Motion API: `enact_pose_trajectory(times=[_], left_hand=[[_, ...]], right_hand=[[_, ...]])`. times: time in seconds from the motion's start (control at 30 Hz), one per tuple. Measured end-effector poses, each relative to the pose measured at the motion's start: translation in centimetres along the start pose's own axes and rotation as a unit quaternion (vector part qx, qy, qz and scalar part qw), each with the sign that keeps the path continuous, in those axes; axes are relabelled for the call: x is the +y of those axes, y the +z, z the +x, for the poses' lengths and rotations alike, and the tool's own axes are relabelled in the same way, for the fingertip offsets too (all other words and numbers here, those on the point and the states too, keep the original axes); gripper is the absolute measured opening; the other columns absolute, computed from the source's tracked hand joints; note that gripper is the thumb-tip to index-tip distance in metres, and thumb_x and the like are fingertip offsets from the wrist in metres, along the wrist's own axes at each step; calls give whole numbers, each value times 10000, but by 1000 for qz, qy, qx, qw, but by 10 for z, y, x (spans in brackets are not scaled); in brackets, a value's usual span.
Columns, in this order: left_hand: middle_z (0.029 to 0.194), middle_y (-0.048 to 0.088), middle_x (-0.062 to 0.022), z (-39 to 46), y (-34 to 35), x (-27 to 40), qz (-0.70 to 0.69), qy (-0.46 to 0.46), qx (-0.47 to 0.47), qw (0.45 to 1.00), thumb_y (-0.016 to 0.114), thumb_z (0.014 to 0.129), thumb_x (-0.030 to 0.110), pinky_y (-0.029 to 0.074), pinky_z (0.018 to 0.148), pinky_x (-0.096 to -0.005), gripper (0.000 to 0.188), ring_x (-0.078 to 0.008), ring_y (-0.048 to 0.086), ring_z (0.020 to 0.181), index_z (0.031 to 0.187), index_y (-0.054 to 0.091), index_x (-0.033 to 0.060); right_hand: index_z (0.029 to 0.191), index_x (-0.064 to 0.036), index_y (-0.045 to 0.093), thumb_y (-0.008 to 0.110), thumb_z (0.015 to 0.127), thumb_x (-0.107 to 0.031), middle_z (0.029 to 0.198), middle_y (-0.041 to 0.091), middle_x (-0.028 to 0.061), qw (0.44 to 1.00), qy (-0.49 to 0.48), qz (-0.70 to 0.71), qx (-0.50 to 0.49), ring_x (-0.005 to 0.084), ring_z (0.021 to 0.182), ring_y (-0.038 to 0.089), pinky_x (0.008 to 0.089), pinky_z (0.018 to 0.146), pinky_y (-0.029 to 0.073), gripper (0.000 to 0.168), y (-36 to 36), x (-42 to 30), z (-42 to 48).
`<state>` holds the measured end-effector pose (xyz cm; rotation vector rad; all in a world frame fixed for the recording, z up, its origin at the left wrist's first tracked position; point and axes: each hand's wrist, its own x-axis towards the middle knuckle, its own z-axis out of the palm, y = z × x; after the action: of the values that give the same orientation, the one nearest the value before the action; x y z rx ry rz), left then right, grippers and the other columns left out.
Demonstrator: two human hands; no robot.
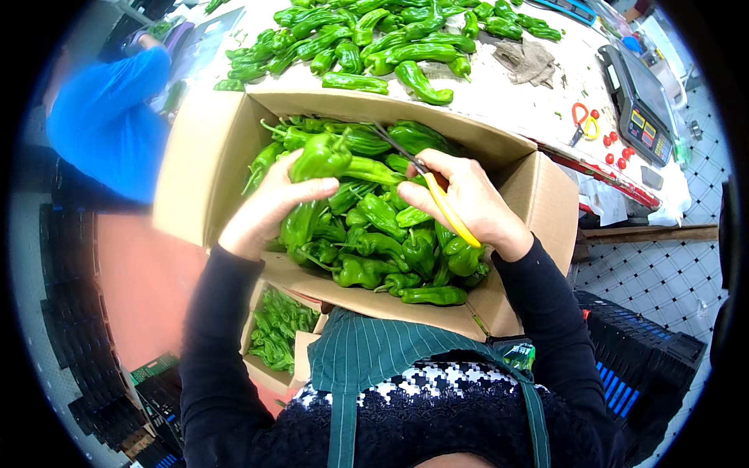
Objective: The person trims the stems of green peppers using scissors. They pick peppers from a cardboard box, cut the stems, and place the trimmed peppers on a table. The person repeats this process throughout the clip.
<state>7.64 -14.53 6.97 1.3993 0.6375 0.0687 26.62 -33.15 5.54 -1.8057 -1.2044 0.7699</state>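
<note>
Before me an open cardboard box (228, 169) holds many green peppers (380, 216). Above its left part, my left hand (284, 190) grips a green pepper (320, 158) between thumb and fingers. My right hand (468, 196) is over the right part of the box and holds scissors (447, 210) with yellow handles, their dark blades pointing up and left, over the peppers. Whether the blades touch a pepper cannot be told. More green peppers (421, 52) lie loose on the white tabletop (485, 111) beyond the box.
A grey cloth (526, 61), red and yellow-handled scissors (582, 124), small red tomatoes (611, 137) and a scale (638, 105) are on the table. A person in blue (111, 123) is at the left. Another box of peppers (281, 330) stands below; black crates (638, 357) stand at the right.
</note>
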Motion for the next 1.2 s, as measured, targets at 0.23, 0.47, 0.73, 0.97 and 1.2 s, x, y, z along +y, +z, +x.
enact_pose_trajectory(times=[0.23, 0.47, 0.73, 0.97, 1.2], left_hand=[[1135, 624, -82, 30, 18, 19, 51, 10, -34, 998, 769, 765, 183, 460, 923, -284, 605, -152, 584, 1022, 1274, 506, -12], [1086, 659, -77, 39, 29, 5, 22, -3, -32, 999, 773, 776, 91, 502, 881, -274, 560, -125, 625, 952, 1268, 526, -16], [1150, 630, -72, 39, 27, -1, 36, -9, -38, 999, 772, 767, 134, 468, 921, -278, 595, -135, 595, 1011, 1281, 512, -12], [1188, 608, -71, 37, 27, 0, 52, 6, -46, 998, 777, 758, 194, 443, 949, -282, 646, -144, 575, 1051, 1305, 495, -2], [1006, 644, -113, 94, -10, 43, -150, 82, 35, 985, 663, 876, 364, 544, 771, -354, 484, -222, 640, 887, 1215, 542, 40]], right_hand=[[780, -7, 571, 706, 811, -415, 690, 569, 169, 995, -22, -57, 80, 358, 652, 571, 436, 612, 438, 431, 1, 11, 1], [808, -34, 631, 706, 799, -458, 741, 640, 164, 990, -33, -94, 101, 373, 725, 630, 454, 671, 491, 431, 2, 12, 3], [768, -15, 613, 705, 812, -433, 704, 627, 170, 986, -72, -95, 117, 374, 701, 633, 465, 648, 490, 430, 6, 15, 4], [737, 0, 619, 696, 850, -378, 587, 566, 153, 996, 14, -29, 84, 241, 524, 550, 364, 536, 454, 402, 3, 14, -2], [858, -8, 621, 645, 918, -367, 662, 535, -20, 961, 57, 265, 53, 54, 631, 449, 253, 568, 402, 365, 8, 36, -18]])
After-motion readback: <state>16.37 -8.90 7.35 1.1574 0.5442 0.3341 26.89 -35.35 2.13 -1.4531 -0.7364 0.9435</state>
